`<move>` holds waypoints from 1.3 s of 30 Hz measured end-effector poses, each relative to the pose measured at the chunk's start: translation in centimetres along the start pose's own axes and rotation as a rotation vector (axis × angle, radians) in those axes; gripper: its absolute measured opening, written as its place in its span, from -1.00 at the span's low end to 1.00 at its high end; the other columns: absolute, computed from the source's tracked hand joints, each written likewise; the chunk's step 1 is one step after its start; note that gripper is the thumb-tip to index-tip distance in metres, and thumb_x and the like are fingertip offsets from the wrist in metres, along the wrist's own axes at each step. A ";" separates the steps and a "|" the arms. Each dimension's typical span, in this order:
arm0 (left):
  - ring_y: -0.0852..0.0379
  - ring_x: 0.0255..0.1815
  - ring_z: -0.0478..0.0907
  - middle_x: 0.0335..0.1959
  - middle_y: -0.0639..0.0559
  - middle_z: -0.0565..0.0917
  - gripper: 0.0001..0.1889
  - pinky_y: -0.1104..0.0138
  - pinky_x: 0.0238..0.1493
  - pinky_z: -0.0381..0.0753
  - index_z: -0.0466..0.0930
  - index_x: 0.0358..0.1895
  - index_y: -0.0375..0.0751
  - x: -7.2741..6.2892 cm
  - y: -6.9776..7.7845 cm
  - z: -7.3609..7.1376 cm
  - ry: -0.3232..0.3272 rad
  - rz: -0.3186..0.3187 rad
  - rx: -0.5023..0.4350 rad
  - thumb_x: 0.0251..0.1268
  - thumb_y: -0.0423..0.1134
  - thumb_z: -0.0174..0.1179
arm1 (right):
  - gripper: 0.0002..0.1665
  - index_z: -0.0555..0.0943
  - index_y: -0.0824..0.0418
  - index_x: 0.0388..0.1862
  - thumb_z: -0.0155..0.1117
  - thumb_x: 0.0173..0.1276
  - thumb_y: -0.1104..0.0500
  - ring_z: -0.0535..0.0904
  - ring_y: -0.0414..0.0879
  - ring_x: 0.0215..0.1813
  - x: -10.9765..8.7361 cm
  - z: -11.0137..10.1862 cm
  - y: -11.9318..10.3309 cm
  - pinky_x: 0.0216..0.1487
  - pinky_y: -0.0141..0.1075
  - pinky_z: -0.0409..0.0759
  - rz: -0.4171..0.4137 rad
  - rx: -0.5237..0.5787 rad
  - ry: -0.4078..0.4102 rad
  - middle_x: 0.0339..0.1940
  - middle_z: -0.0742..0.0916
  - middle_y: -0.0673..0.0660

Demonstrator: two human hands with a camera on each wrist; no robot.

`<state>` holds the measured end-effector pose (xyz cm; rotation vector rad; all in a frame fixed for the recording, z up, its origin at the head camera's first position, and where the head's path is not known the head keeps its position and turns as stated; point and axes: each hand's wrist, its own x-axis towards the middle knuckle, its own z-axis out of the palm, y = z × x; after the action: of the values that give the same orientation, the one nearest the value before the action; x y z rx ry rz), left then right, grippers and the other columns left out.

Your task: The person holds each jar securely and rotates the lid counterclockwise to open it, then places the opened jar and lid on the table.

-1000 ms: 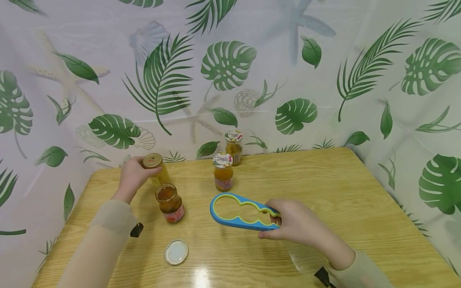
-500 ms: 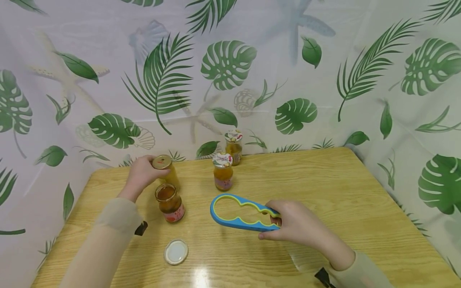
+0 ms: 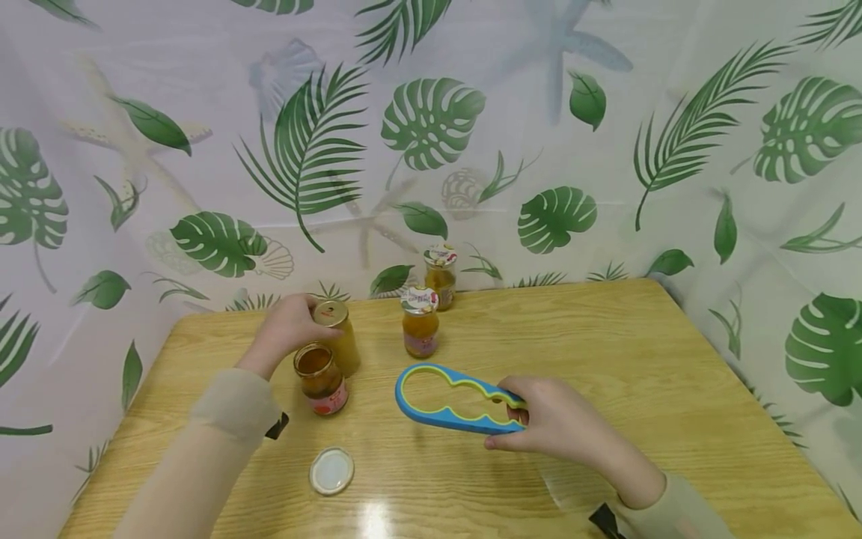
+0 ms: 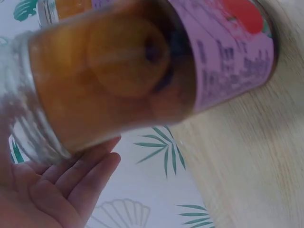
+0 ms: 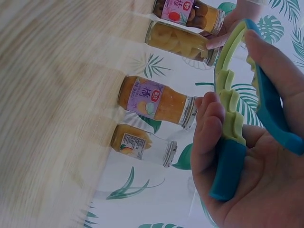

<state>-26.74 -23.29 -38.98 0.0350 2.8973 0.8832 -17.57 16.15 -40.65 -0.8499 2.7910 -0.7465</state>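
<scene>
My left hand grips a tall jar of yellow fruit around its top, just under the gold lid. Right in front of it stands a lidless jar with dark fruit and a pink label, which fills much of the left wrist view and hides the held jar there. In my right hand is a jar opener, blue outside with a scalloped yellow-green inner edge, held by its handle ends over the table. Its loop points left and has nothing inside it.
A lid lies with its white inside up near the table's front. Two closed jars with patterned lids stand toward the back: an orange-filled jar and, behind it, another jar. A leaf-print cloth hangs behind the wooden table.
My left hand has brought the gold-lidded jar rightward and a little nearer, from behind the lidless jar's left to behind its right. My right hand and the jar opener have stayed almost still.
</scene>
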 end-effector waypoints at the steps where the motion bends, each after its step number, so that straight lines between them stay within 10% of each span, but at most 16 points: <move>1: 0.02 -0.29 0.48 -0.36 -0.02 0.59 -0.59 0.25 -0.24 0.47 0.62 -0.12 -0.34 -0.1 0.3 0.1 -0.012 0.006 0.002 0.20 -0.10 0.55 | -0.44 0.54 0.02 -0.31 0.68 0.13 -0.28 0.31 -0.34 -0.50 0.0 0.0 0.0 -0.44 -0.44 0.29 0.001 0.002 -0.001 -0.54 0.50 -0.14; 5: 0.05 -0.34 0.42 -0.43 0.02 0.46 -0.62 0.25 -0.27 0.43 0.50 -0.33 -0.23 -0.3 1.2 0.5 -0.042 0.035 0.015 0.18 -0.13 0.57 | -0.44 0.54 0.02 -0.31 0.68 0.13 -0.27 0.32 -0.34 -0.50 0.1 0.1 0.0 -0.44 -0.44 0.29 0.002 0.003 0.003 -0.54 0.50 -0.14; 11: 0.03 -0.24 0.57 -0.27 -0.05 0.69 -0.55 0.17 -0.13 0.64 0.69 -0.02 -0.34 -0.6 2.2 1.3 -0.044 0.055 0.043 0.15 -0.11 0.58 | -0.44 0.54 0.02 -0.31 0.68 0.13 -0.27 0.32 -0.34 -0.50 0.1 0.1 0.0 -0.43 -0.45 0.29 0.007 0.019 0.001 -0.54 0.50 -0.13; 18: 0.07 -0.34 0.53 -0.40 0.03 0.66 -0.66 0.26 -0.27 0.56 0.66 -0.25 -0.21 -1.2 3.4 2.2 -0.058 0.089 0.057 0.09 -0.12 0.61 | -0.45 0.54 0.03 -0.31 0.69 0.13 -0.25 0.31 -0.33 -0.51 0.0 0.1 0.1 -0.43 -0.45 0.29 0.025 0.047 -0.001 -0.55 0.49 -0.13; 30: 0.10 -0.28 0.62 -0.28 0.05 0.76 -0.59 0.18 -0.14 0.68 0.72 -0.08 -0.21 -3.0 6.0 3.4 -0.063 0.150 0.212 0.10 -0.07 0.62 | -0.45 0.55 0.03 -0.30 0.69 0.13 -0.25 0.30 -0.34 -0.53 0.0 0.0 0.2 -0.44 -0.46 0.30 0.011 0.066 0.007 -0.56 0.48 -0.15; 39: -0.24 0.38 0.60 0.39 -0.27 0.63 -0.12 -0.08 0.40 0.61 0.41 0.50 -0.37 -3.9 6.4 4.3 -0.094 0.109 0.064 0.18 -0.09 0.60 | -0.45 0.58 0.05 -0.26 0.68 0.15 -0.26 0.31 -0.33 -0.53 0.1 -0.3 0.0 -0.46 -0.45 0.30 0.013 0.079 -0.004 -0.56 0.49 -0.13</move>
<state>-22.46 -15.80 -38.60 0.2356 2.8577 0.7813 -17.72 16.24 -40.37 -0.8181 2.7408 -0.8454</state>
